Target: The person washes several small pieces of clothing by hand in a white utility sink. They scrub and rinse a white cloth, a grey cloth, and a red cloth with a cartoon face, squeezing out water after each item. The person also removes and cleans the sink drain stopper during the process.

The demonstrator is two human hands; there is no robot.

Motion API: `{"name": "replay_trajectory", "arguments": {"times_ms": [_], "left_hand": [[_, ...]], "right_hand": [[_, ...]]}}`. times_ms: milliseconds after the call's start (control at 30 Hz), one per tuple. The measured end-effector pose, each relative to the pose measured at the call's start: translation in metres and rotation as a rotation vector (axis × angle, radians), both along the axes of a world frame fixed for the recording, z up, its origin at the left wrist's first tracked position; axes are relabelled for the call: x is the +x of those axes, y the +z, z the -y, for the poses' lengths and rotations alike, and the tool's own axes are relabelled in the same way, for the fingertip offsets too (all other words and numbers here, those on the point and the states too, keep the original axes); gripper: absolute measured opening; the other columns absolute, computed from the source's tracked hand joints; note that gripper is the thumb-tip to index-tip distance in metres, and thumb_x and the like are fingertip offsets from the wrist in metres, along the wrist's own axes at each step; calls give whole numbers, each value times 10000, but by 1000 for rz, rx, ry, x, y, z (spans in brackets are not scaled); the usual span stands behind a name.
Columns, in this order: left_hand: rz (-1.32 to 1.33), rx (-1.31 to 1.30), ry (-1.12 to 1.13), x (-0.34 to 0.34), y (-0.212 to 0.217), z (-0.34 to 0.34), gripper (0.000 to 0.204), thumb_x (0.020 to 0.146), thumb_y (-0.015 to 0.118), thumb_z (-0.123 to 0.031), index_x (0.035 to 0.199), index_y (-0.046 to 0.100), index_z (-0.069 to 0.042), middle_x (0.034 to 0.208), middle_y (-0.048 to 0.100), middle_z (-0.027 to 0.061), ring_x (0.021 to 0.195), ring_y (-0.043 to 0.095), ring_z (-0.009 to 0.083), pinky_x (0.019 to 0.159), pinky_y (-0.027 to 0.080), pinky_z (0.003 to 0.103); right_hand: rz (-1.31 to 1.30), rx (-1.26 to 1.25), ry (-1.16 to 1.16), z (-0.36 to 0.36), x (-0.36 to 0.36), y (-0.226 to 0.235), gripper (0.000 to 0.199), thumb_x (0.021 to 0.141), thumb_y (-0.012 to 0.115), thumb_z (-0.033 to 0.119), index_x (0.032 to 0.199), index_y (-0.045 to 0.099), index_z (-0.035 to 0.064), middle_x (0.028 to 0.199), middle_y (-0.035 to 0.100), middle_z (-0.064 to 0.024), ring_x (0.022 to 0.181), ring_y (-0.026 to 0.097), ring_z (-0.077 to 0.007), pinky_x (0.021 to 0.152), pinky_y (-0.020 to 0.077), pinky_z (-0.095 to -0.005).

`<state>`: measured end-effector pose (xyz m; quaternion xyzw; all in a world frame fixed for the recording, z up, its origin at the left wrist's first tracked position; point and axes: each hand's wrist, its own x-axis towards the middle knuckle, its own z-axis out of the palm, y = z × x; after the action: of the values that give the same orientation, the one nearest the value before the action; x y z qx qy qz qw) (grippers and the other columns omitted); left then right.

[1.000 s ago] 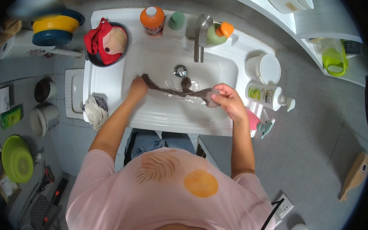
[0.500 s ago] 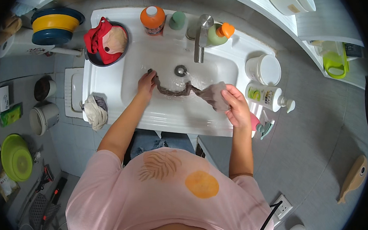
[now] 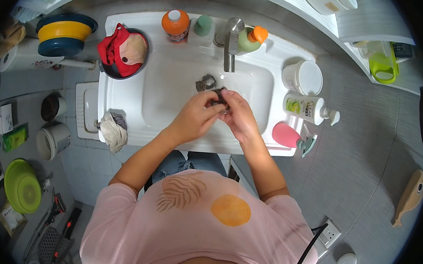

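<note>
Over the front half of the white sink (image 3: 163,94), both my hands meet and grip a wet, sheer grey-brown stocking (image 3: 221,98), bunched small between my fingers. My left hand (image 3: 198,117) is closed on it from the left. From the right, my right hand (image 3: 240,114) pinches the same bunch, fingertips touching the left ones. A dark loose end of the fabric lies by the metal drain (image 3: 209,80). Part of the bunch is hidden behind my fingers. The steel faucet (image 3: 229,44) stands behind the drain.
A dark basin (image 3: 110,70) with a red and beige cloth sits back left; a pale cloth (image 3: 113,132) hangs over the left edge. Bottles in orange (image 3: 175,22), green (image 3: 249,40), white (image 3: 307,108) and pink (image 3: 285,135), plus a white tub (image 3: 303,78), line the rim.
My hands were wide apart with the stocking stretched between them; now they have come together near the drain and the fabric is bunched up. The pink bottle is more visible.
</note>
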<state>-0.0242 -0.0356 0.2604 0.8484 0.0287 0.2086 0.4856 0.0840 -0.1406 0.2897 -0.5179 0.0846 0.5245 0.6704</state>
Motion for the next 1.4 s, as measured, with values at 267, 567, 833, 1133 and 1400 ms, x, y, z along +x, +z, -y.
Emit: {"name": "replay_trajectory", "arguments": {"times_ms": [267,567,833,1133,1400], "left_hand": [[-159,-256,201,-10,-25,-26,522,638,569,27,1141,437,-9,1032,554,153,940,543,281,904,370,341],[-634,79,387,-22,-137,-53,607,652,661,-105,1210,423,-93,1142,469,164,1071,450,294,859,389,423],[-753,601,87,-16,-200,-22,620,779,570,-281,1319,298,-141,1381,190,169,1290,121,362,997,86,596],[-667,424,107,-10,-219,-5,328,775,510,-117,1101,534,-92,1345,259,169,1270,180,347,1001,113,558],[-555,-263,702,-19,-219,-38,204,722,465,-4,872,598,-40,938,583,129,923,535,276,801,419,340]], "right_hand": [[271,196,94,-32,-22,12,152,902,472,173,974,506,44,787,512,24,695,447,-21,603,383,-181],[818,-433,78,26,55,-121,147,890,464,171,870,506,32,735,554,-25,707,554,-134,636,447,-285],[1501,-689,753,27,12,-287,268,795,480,162,1022,484,21,975,538,-217,905,537,-357,721,448,-439],[1446,-775,477,29,40,-294,147,823,466,156,920,471,46,816,566,-194,773,536,-394,664,422,-471],[1380,-414,393,-23,-8,-283,195,843,465,152,958,496,-2,884,558,-234,764,545,-408,643,427,-470]]}}
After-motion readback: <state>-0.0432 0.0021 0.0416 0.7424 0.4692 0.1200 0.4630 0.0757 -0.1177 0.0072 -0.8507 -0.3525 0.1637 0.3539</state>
